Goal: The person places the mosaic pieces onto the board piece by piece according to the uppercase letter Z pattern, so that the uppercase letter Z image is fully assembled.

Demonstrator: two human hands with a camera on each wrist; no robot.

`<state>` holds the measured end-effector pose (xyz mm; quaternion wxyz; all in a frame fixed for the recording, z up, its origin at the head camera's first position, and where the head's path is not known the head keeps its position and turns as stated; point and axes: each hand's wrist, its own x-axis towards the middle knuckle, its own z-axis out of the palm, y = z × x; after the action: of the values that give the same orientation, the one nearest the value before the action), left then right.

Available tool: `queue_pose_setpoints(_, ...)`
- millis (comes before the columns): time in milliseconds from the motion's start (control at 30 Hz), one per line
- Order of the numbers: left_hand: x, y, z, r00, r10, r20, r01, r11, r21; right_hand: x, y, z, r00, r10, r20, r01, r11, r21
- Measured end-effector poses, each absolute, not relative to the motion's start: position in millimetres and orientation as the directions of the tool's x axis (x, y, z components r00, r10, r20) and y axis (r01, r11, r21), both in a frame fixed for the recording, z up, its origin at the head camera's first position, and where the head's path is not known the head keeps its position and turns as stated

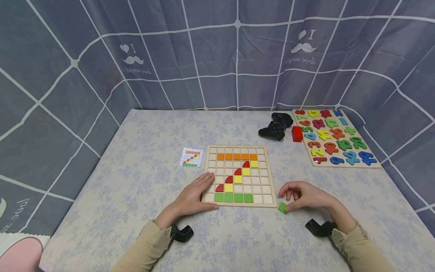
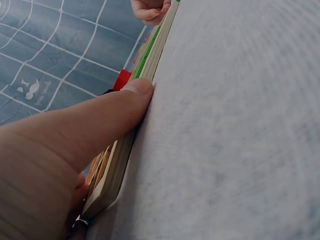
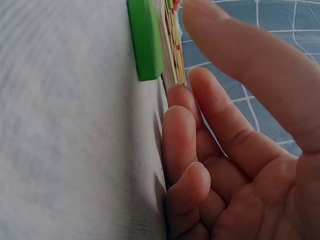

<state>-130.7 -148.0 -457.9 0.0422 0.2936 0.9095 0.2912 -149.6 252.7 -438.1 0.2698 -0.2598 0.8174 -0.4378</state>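
A wooden grid board [image 1: 263, 179] lies flat on the table. In it sit a row of orange squares [image 1: 236, 156], a diagonal of red quarter-rounds [image 1: 229, 179] and yellow squares [image 1: 238, 179], and a row of green squares [image 1: 238, 198]. My left hand [image 1: 192, 196] rests at the board's near left corner, thumb [image 2: 135, 92] against the front edge and straight fingers along the left side. A loose green square tile [image 1: 282, 207] is beside the near right corner. My right hand [image 1: 307, 194] is next to it, fingers loosely bent; the right wrist view shows the thumb apart from this tile [image 3: 145, 42].
A pattern card [image 1: 192, 157] lies left of the board. Toward the back right are a black game controller [image 1: 276, 126], a red block [image 1: 297, 134] and a colourful number puzzle board [image 1: 336, 138]. Blue checked curtain [image 1: 217, 56] surrounds the table's back and sides.
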Motion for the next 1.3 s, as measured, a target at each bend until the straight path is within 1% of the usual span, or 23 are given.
queue_pose_setpoints(233,-131.2,-147.9,-458.8,-0.825,0.558,0.091,0.509,0.664,0.548,-147.8,252.9,-437.5,-0.705,-0.668,-0.237,-0.198,0.507,-0.839)
queue_pose_setpoints(467,-131.3,-147.7,-458.5,-0.825,0.559,0.084,0.507,0.664,0.549,-146.4,252.4,-438.6,-0.688,-0.695,-0.207,-0.243,0.489,-0.838)
queue_pose_setpoints(600,-131.1,-147.7,-458.3,-0.825,0.559,0.085,0.508,0.667,0.546,-144.8,250.9,-438.0,-0.69,-0.695,-0.202,-0.255,0.494,-0.831)
queue_pose_setpoints(933,-130.6,-147.8,-458.6,-0.829,0.553,0.087,0.502,0.665,0.553,-143.4,245.9,-436.6,-0.718,-0.658,-0.227,-0.262,0.557,-0.788)
queue_pose_setpoints(1067,-130.7,-148.0,-458.7,-0.828,0.554,0.088,0.503,0.663,0.555,-143.2,245.1,-433.8,-0.73,-0.638,-0.245,-0.246,0.581,-0.776)
queue_pose_setpoints(1167,-130.5,-148.0,-458.6,-0.827,0.555,0.091,0.505,0.662,0.554,-142.6,244.2,-431.9,-0.752,-0.617,-0.23,-0.249,0.59,-0.768)
queue_pose_setpoints(1300,-130.5,-148.0,-458.8,-0.824,0.558,0.099,0.513,0.661,0.547,-142.1,241.8,-430.2,-0.815,-0.547,-0.193,-0.27,0.653,-0.707)
